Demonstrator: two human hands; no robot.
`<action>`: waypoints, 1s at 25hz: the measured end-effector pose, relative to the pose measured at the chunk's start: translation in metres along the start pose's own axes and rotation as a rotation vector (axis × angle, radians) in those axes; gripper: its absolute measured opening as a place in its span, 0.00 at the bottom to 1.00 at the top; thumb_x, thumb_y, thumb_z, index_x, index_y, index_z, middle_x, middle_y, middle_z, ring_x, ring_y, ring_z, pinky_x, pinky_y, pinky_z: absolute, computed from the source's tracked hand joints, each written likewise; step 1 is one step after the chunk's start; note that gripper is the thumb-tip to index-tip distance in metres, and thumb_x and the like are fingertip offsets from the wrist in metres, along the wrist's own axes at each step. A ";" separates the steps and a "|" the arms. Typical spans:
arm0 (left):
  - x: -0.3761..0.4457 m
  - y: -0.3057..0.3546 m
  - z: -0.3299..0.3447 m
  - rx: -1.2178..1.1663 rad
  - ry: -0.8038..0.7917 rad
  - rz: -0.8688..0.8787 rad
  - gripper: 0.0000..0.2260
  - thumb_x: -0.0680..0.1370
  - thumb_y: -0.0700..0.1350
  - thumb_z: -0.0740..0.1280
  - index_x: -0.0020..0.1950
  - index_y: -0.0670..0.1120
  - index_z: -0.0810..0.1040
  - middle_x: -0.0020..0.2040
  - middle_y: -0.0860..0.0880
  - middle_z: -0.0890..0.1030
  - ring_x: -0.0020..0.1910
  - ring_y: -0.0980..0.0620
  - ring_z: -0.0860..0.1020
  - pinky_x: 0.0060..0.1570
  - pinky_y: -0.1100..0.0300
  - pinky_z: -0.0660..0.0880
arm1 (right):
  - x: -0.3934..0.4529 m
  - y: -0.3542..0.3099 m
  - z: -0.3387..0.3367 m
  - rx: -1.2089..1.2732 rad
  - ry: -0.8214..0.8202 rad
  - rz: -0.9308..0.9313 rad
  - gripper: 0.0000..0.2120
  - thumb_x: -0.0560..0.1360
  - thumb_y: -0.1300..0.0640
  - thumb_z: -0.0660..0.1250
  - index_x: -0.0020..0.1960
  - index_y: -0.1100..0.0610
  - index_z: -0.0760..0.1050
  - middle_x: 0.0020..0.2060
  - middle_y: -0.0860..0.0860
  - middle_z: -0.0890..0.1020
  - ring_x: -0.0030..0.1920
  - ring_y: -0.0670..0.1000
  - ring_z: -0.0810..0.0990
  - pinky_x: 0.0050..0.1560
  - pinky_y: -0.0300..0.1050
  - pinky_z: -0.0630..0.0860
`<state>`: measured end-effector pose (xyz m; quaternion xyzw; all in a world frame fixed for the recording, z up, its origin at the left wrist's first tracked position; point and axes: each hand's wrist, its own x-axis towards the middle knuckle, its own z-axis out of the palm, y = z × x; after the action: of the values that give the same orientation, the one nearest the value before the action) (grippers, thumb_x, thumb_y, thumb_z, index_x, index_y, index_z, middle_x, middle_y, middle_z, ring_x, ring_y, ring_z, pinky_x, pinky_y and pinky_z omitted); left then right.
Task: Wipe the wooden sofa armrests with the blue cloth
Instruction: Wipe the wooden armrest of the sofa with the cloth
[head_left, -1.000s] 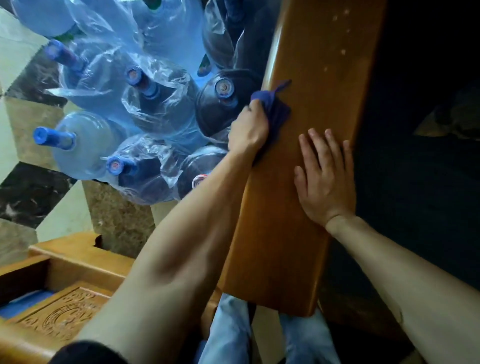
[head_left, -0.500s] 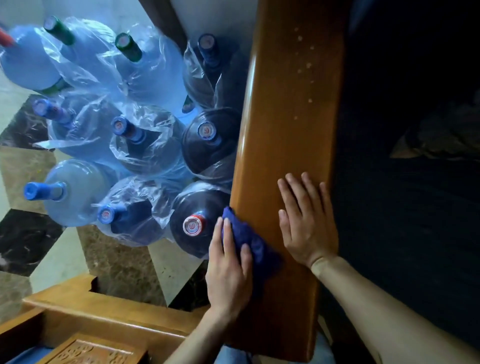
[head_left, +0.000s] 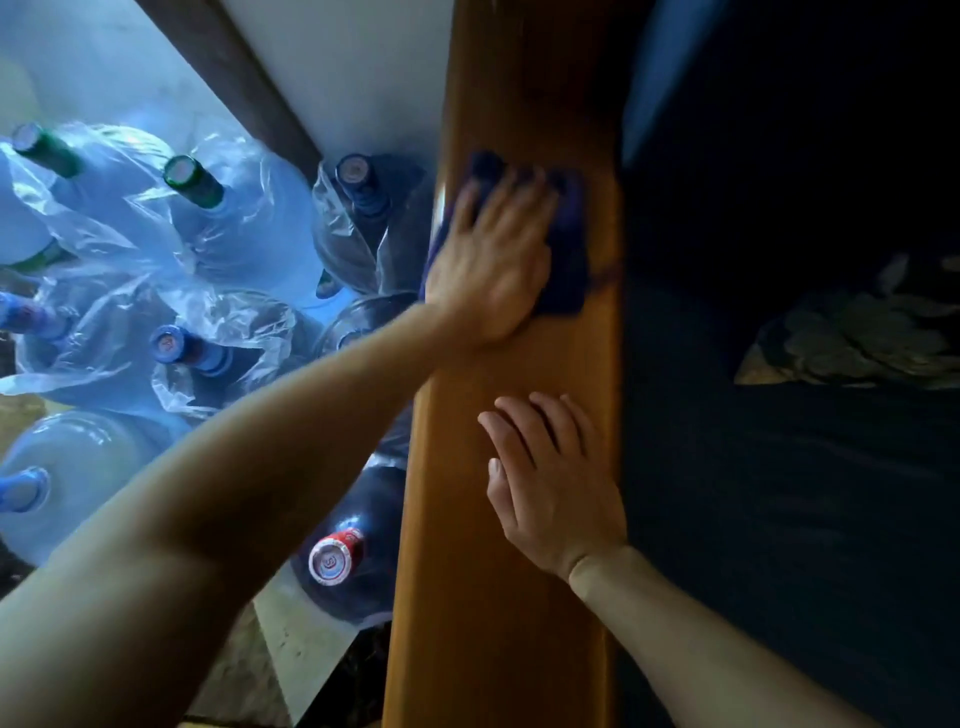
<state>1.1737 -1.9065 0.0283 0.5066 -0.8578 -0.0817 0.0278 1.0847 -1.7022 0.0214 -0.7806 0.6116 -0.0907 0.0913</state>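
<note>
Fingers of my left hand (head_left: 488, 260) press flat the dark blue cloth (head_left: 566, 249) on the glossy brown wooden armrest (head_left: 467, 597), toward its far end; my right hand (head_left: 550, 483) rests flat, holding nothing, nearer its right edge.

The wooden armrest (head_left: 509, 519) is a long, glossy orange-brown board running away from the viewer. The dark blue cloth (head_left: 566, 249) lies bunched flat on its far part, blurred.
</note>
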 end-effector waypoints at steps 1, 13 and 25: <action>-0.034 0.003 -0.001 0.007 -0.062 0.250 0.27 0.80 0.51 0.50 0.80 0.49 0.56 0.81 0.47 0.57 0.80 0.46 0.52 0.78 0.43 0.47 | -0.004 -0.001 -0.002 0.001 0.002 0.004 0.20 0.78 0.49 0.58 0.69 0.51 0.69 0.67 0.51 0.74 0.67 0.56 0.72 0.70 0.58 0.66; 0.032 0.056 -0.001 0.058 -0.141 0.048 0.26 0.82 0.55 0.51 0.80 0.50 0.56 0.81 0.48 0.53 0.81 0.44 0.48 0.76 0.40 0.43 | -0.001 0.004 -0.003 0.046 0.013 -0.042 0.18 0.77 0.49 0.59 0.65 0.51 0.70 0.64 0.51 0.76 0.66 0.56 0.74 0.70 0.57 0.65; 0.006 0.060 0.006 0.058 -0.098 0.067 0.25 0.80 0.56 0.50 0.77 0.54 0.62 0.80 0.48 0.58 0.80 0.42 0.51 0.75 0.36 0.43 | 0.000 -0.002 0.002 0.055 0.064 -0.140 0.18 0.77 0.51 0.61 0.65 0.53 0.74 0.63 0.52 0.78 0.64 0.54 0.75 0.68 0.57 0.69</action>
<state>1.1179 -1.8827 0.0322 0.4734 -0.8768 -0.0804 -0.0261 1.0872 -1.7016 0.0199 -0.8155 0.5553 -0.1385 0.0863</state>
